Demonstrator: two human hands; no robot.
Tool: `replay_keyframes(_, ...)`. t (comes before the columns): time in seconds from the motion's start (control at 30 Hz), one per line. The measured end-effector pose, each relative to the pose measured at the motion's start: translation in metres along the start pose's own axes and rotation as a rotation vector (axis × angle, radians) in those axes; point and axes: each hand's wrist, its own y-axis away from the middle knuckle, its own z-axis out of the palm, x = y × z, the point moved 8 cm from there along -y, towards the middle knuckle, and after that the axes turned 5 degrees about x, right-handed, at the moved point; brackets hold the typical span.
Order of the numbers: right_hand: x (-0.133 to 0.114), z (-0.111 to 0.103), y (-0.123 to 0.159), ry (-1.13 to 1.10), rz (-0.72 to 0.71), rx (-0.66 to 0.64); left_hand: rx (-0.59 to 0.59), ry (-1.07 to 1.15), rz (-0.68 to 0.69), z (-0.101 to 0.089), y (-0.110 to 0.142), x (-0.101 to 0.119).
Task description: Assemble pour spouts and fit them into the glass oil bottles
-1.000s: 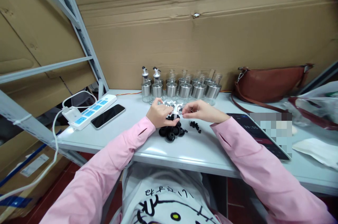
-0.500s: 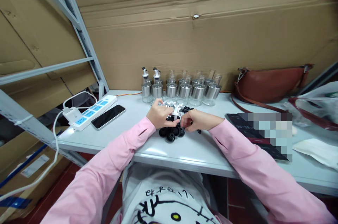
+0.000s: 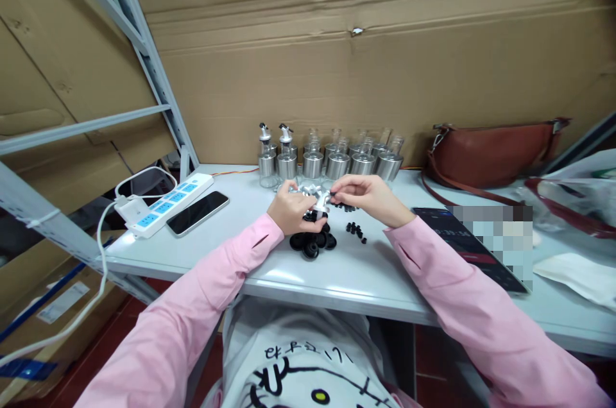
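Note:
My left hand (image 3: 290,210) is closed around a silver bottle pourer (image 3: 322,202), which stands nearly upright between thumb and fingers. At the pourer's upper end, my right hand (image 3: 368,195) pinches a small black cap (image 3: 332,194); whether it is seated on the spout I cannot tell. Just below the left hand lies a heap of black round stoppers (image 3: 310,249). Small black caps (image 3: 355,229) are scattered under the right wrist. More silver pourers (image 3: 310,189) lie behind the left hand, partly hidden.
Glass bottles with steel sleeves (image 3: 337,166) stand in rows at the back; two carry pourers. To the left are a power strip (image 3: 168,206) and a phone (image 3: 198,213). A dark tablet (image 3: 462,247) and a brown handbag (image 3: 495,154) lie to the right.
My right hand has risen from beside the stoppers to the pourer's upper end, with a small black cap now visible in its fingertips. The left hand has stayed in place.

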Motion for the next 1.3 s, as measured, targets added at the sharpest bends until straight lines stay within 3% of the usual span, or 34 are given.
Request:
replay_keyframes(0.2, -0.009, -0.010, 0.002, -0.027, -0.081, 0.143, 0.011, -0.004, 0.003, -0.001, 0.000, 0.001)
replay_keyframes(1.3, -0.011, -0.001, 0.003, 0.073, -0.103, 0.064, -0.027, 0.022, -0.021, 0.003, 0.002, -0.001)
